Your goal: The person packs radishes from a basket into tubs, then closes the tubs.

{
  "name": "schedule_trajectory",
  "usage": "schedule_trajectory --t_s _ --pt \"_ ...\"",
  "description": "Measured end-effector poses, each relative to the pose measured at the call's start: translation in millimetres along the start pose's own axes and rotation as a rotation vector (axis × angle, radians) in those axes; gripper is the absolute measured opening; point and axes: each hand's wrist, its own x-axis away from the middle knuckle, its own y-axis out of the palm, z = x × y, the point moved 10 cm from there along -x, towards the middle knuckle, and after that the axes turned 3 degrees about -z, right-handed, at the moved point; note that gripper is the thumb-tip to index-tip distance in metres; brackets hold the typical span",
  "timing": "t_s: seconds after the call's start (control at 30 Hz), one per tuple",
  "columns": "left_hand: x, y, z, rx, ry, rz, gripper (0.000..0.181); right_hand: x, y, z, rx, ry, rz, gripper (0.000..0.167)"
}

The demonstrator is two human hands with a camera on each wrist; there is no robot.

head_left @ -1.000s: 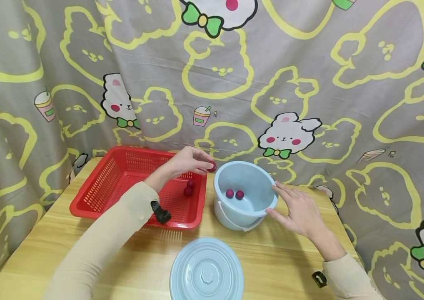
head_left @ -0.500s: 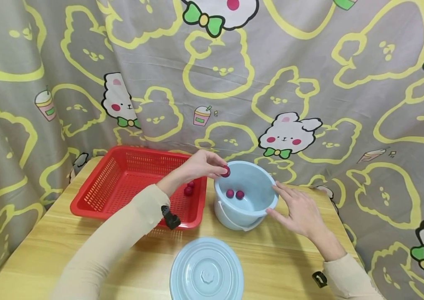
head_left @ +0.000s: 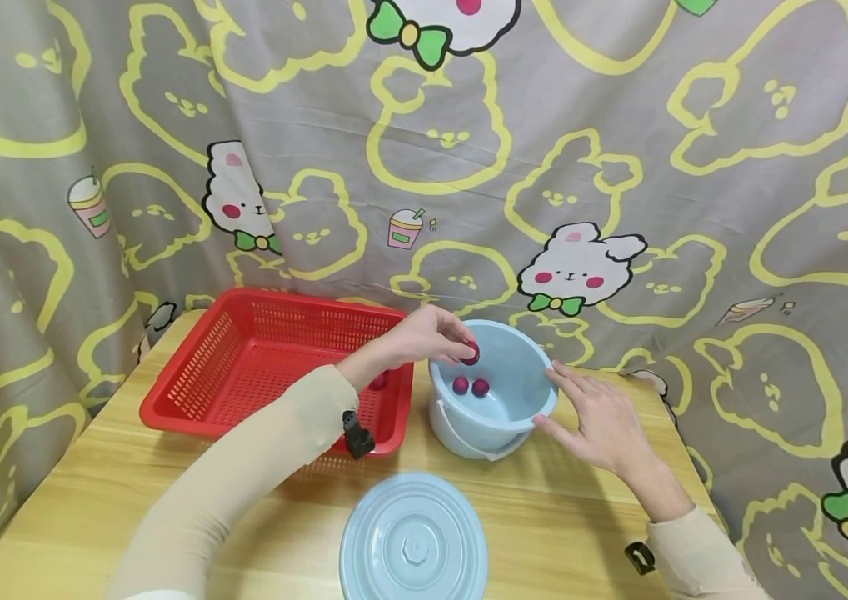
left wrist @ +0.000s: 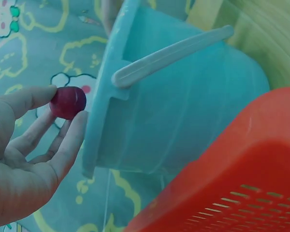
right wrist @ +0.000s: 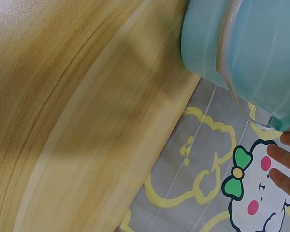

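The left hand [head_left: 427, 335] pinches a round dark-red fruit [head_left: 472, 354] above the upright pale-blue bucket [head_left: 516, 367], whose right rim the right hand [head_left: 604, 421] touches.

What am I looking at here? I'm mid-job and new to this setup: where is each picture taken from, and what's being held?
There's no machine: these are a person's two bare hands. The wide picture comes from a camera worn on the head, looking forward and down; the other two come from cameras worn on the left and right wrists.

The left hand pinches a dark red ball at the mouth of a light blue bucket. Two similar balls lie inside. The right hand touches the bucket's rim.

On the wooden table also sit a red basket, its contents partly hidden by the left arm, and a round blue lid.
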Motion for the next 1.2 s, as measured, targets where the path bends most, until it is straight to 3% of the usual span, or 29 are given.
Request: schedule_trajectory --t_s 0.5,0.87,1.2 --pt "-7.0 19.5 -1.0 -0.054 0.026 -0.071 0.03 0.8 2 0 -0.001 -0.002 0.002 0.076" --pt "-3.6 18.7 1.1 -0.063 0.039 -0.077 0.027 1.1 2 0 -0.008 0.001 0.0 0.075" --pt "1.6 6.9 5.7 -0.063 0.031 -0.097 0.03 1.0 1 0 -0.018 0.002 0.006 0.075"
